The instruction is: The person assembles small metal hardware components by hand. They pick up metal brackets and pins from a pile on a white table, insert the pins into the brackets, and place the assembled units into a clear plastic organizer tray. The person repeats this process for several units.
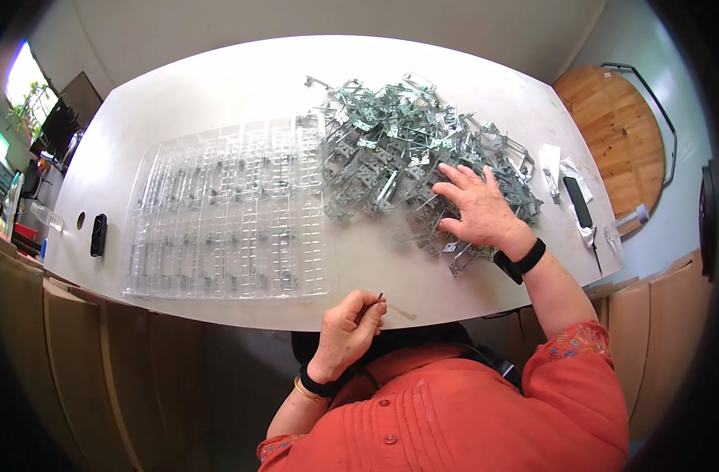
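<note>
A large heap of small silvery metal brackets (391, 141) lies on the white table. My right hand (483, 211) rests over the heap's near right side, fingers spread and palm down, touching the brackets. Close to the table's front edge, my left hand (351, 326) is closed in a pinch. A thin dark end sticks out between its thumb and forefinger; the rest of that piece is hidden. Left of the heap lies a clear plastic tray (225, 208) with rows of compartments, many with small metal parts in them.
A black oblong object (99, 235) sits near the table's left edge, beside a hole (81, 220). At the right lie a dark flat object (577, 202) and white wrappers (551, 169). A round wooden board (615, 130) leans against the wall. Cardboard boxes (84, 338) stand below the table.
</note>
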A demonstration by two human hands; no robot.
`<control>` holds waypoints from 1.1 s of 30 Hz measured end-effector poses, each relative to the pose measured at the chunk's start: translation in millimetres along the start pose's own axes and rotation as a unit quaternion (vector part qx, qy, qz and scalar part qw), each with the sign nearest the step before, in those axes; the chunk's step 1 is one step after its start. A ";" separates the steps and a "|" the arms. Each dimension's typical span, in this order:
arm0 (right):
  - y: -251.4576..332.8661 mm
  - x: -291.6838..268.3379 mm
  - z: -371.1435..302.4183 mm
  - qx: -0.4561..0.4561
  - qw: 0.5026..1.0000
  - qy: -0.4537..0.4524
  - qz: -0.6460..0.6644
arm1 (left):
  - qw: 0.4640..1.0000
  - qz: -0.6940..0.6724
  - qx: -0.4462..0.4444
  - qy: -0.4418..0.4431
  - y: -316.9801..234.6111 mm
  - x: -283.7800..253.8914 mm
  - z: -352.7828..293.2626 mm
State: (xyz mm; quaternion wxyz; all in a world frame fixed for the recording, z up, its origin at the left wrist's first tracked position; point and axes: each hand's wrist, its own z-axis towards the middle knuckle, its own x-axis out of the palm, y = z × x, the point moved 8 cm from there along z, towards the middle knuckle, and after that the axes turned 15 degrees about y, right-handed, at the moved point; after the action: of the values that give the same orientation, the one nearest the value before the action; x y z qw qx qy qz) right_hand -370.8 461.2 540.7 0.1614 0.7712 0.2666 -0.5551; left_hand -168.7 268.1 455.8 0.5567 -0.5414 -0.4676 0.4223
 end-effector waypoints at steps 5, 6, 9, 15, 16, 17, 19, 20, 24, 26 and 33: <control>-27.2 0.4 -4.2 0.042 0.999 0.004 -0.007 | 1.000 -0.010 0.009 -0.003 1.1 -0.2 0.0; -32.9 1.1 -5.2 0.050 0.999 0.008 -0.005 | 1.000 -0.015 0.010 -0.003 1.7 -0.6 -0.3; -51.8 5.2 -8.6 0.086 0.996 0.015 -0.003 | 1.000 -0.016 0.007 0.005 3.0 -1.5 -0.2; -54.4 -1.7 -32.5 0.090 0.991 -0.005 0.099 | 1.000 -0.004 0.016 0.017 2.3 -0.9 1.6; -49.1 -7.9 -39.6 0.078 0.990 -0.020 0.111 | 1.000 -0.008 0.019 0.019 2.5 -1.0 1.3; -43.6 -14.6 -46.6 0.067 0.990 -0.034 0.123 | 0.999 -0.012 0.021 0.022 2.0 -1.4 1.6; -29.4 -31.7 -59.9 0.049 0.991 -0.061 0.109 | 0.999 -0.020 0.021 0.027 2.5 -1.4 2.6; -24.2 -39.1 -65.8 0.040 0.991 -0.074 0.101 | 0.999 -0.025 0.018 0.029 3.4 -0.9 3.5; 3.7 -77.9 -82.8 -0.019 0.987 -0.134 0.082 | 0.999 -0.014 0.035 0.024 0.6 -1.7 4.6; 26.2 -99.9 -86.8 -0.040 0.985 -0.157 0.060 | 0.999 -0.022 0.040 0.024 3.7 -1.3 6.1; 87.1 -147.8 -86.9 -0.089 0.976 -0.198 0.004 | 0.999 -0.030 0.032 0.027 -0.6 -2.7 6.0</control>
State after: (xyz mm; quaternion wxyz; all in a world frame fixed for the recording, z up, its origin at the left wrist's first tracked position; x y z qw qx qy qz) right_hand -288.2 404.1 704.7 0.2811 0.6298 0.2745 -0.6700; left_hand -175.1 266.7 456.1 0.5986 -0.5199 -0.4548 0.4055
